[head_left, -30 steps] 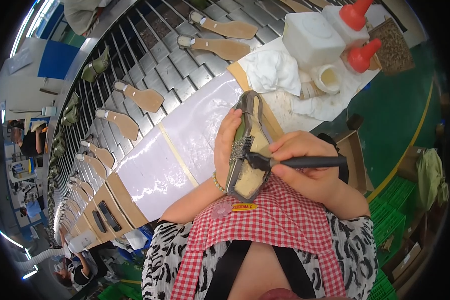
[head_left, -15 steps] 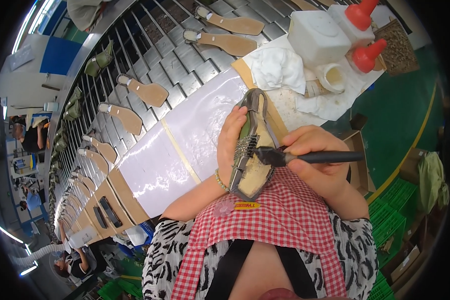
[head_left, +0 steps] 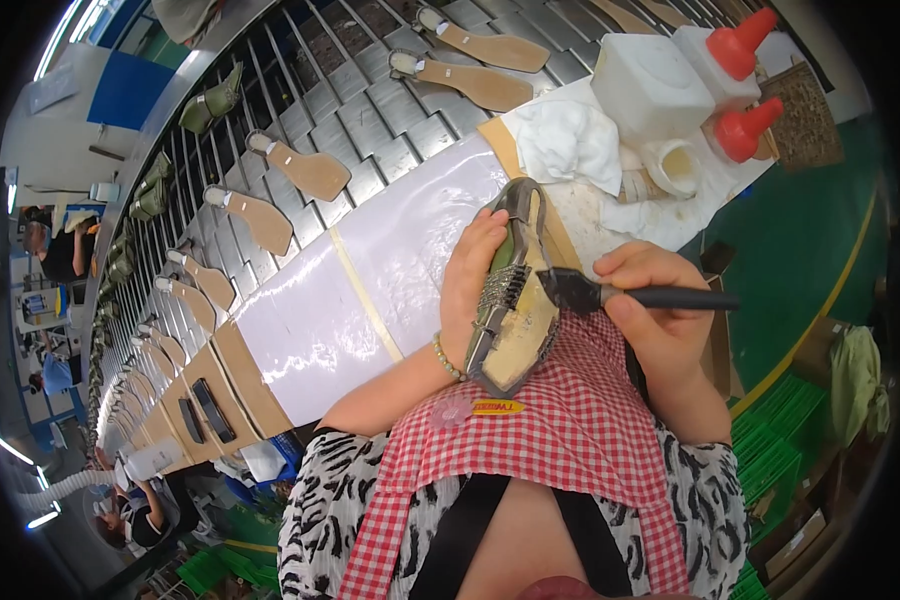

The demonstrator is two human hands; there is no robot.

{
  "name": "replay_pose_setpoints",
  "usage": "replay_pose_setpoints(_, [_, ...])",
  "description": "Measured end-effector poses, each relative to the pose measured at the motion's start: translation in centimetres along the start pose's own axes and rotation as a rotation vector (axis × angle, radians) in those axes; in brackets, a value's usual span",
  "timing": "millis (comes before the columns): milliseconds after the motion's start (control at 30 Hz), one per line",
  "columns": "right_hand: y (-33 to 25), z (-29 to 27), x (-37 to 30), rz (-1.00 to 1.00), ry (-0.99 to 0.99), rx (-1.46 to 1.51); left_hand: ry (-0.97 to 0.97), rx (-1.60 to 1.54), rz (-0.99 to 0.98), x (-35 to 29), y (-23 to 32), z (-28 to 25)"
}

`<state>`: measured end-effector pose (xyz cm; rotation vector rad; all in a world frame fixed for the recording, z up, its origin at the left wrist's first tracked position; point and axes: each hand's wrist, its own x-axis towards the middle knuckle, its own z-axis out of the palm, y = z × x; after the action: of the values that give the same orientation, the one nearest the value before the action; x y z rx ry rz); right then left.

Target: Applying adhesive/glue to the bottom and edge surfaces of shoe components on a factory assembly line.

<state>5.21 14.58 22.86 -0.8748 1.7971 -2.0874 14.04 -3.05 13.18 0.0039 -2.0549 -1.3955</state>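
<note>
My left hand [head_left: 473,275] grips a shoe upper on a last [head_left: 505,355] from its left side, its underside turned up. A pale insole shows in the middle, with dark material folded round its edge and a row of thin straps or chains along the left. The fingers wrap over the green side of the last. In my right hand [head_left: 660,300] is a black-handled brush [head_left: 685,297], pinched between thumb and fingers. Its dark head meets the right edge of the insole near the middle. Whether the bristles carry anything cannot be made out.
Ahead, a slatted conveyor [head_left: 390,130] carries several tan soles [head_left: 315,175] and green shoe lasts [head_left: 210,100]. At the right stand a white plastic container [head_left: 650,90], red-capped bottles [head_left: 740,130], an open jar [head_left: 675,168] and a white cloth [head_left: 568,145]. Green crates [head_left: 770,450] sit lower right.
The brush head has shifted up and right from the insole's middle to its right edge. My whole view has turned slightly, and the conveyor's soles appear a little farther right.
</note>
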Motion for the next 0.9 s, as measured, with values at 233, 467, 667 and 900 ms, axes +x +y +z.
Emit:
replay_pose_setpoints(233, [-0.1,0.6,-0.3,-0.054,-0.044,0.008,0.003,0.055,-0.016,0.2,0.4,-0.6])
replay_pose_setpoints(467, [-0.9,0.8,0.4,-0.311,-0.049,-0.23,-0.053,0.112,-0.01,1.3,1.5,-1.1])
replay_pose_setpoints(667, [-1.1,2.2,0.8,-0.34,-0.109,-0.398,-0.153,0.275,0.074,2.2,1.7,-0.9])
replay_pose_setpoints(900, [-1.4,3.4,2.6,-0.518,-0.367,-0.498,-0.228,0.306,0.088,2.7,2.3,-1.2])
